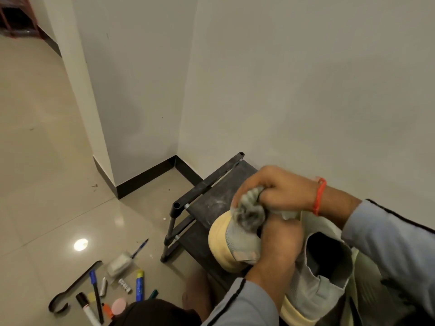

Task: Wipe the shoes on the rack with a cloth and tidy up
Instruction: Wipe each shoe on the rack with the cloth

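A grey knit shoe [242,243] with a pale yellow sole is held up in front of me, toe pointing left, above the black shoe rack [207,184]. My left hand [280,241] grips the shoe around its middle from below. My right hand [280,191], with a red band on the wrist, holds a bunched grey cloth [250,211] and presses it onto the top of the toe. The shoe's dark opening [327,257] faces me at the lower right.
The rack's dusty top shelf stands against the white wall in the corner. On the tiled floor at lower left lie several markers and pens [95,295], a blue-and-yellow tube [139,285], a pink disc [118,306], a plastic pouch [118,264] and a black curved tool [73,288].
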